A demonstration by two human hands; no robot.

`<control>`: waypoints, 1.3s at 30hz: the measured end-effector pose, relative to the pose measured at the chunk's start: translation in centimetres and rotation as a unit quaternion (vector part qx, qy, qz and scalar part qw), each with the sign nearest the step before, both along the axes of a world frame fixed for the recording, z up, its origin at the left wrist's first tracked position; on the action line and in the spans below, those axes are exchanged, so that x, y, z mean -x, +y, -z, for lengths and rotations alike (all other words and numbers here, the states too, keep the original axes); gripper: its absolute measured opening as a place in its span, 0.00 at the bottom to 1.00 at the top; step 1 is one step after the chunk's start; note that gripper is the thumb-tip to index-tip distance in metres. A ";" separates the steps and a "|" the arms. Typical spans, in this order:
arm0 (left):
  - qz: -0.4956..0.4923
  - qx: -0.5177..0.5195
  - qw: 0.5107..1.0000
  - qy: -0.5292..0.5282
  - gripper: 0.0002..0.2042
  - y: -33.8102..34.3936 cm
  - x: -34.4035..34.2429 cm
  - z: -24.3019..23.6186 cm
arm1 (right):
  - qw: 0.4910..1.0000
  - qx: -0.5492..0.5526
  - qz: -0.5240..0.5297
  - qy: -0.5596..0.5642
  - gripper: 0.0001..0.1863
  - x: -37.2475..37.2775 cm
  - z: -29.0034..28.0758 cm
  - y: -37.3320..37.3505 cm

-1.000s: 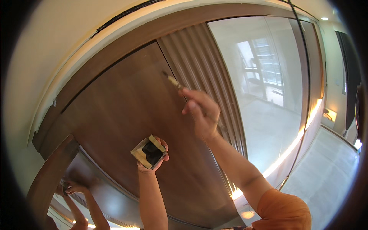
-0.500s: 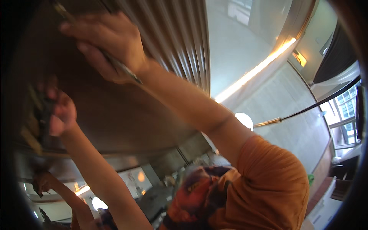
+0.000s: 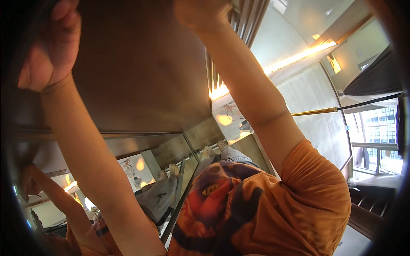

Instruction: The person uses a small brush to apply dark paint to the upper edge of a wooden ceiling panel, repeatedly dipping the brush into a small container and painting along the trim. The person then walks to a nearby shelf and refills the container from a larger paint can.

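Both my arms reach up past a large dark brown panel [image 3: 141, 64]. At the upper left, my left hand [image 3: 55, 51] is raised with its palm side toward me. Its fingers look curled, and whatever they close on is lost in the dark rim. My right hand [image 3: 203, 13] is at the top edge, near ribbed brown strips [image 3: 247, 25]. It is blurred and partly cut off, its fingers bent in. Something small and brownish shows beside it, too unclear to name.
A mirror-like surface at the lower left reflects an arm [image 3: 64, 196], grey trousers and spotted shoes. My own shoes [image 3: 209, 151] stand below on a wood-toned surface. A bright light strip [image 3: 299, 57] runs along the right, with a gold-and-black rod [image 3: 316, 112] and a window [image 3: 378, 128] beyond.
My right hand has moved up and to the right, and the thin stick in it no longer shows clearly. My left hand has risen, and its dark object has left view. The view has shifted.
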State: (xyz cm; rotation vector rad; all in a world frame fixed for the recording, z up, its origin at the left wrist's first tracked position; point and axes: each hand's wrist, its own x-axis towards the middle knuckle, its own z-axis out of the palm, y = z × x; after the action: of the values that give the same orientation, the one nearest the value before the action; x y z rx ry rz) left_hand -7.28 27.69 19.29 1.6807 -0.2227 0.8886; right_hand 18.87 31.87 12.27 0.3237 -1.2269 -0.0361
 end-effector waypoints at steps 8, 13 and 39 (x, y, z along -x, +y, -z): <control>-0.041 -0.016 0.999 -0.012 0.40 -0.7 -0.1 0.8 | 0.957 0.278 0.023 0.082 0.18 -4.3 4.1 -9.9; -0.094 0.013 0.995 -0.007 0.48 -2.3 -1.2 1.4 | 0.925 0.377 0.011 0.041 0.10 -5.3 5.4 -14.7; -0.182 0.083 0.979 -0.032 0.49 -3.1 -1.7 3.6 | 0.937 0.272 -0.057 -0.211 0.05 -3.1 -6.2 -15.3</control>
State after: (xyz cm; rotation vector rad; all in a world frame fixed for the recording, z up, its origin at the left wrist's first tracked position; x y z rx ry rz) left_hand -5.58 24.59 15.69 1.5622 0.1206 1.1995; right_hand 21.96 16.61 18.48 -0.0914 -1.5802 0.4895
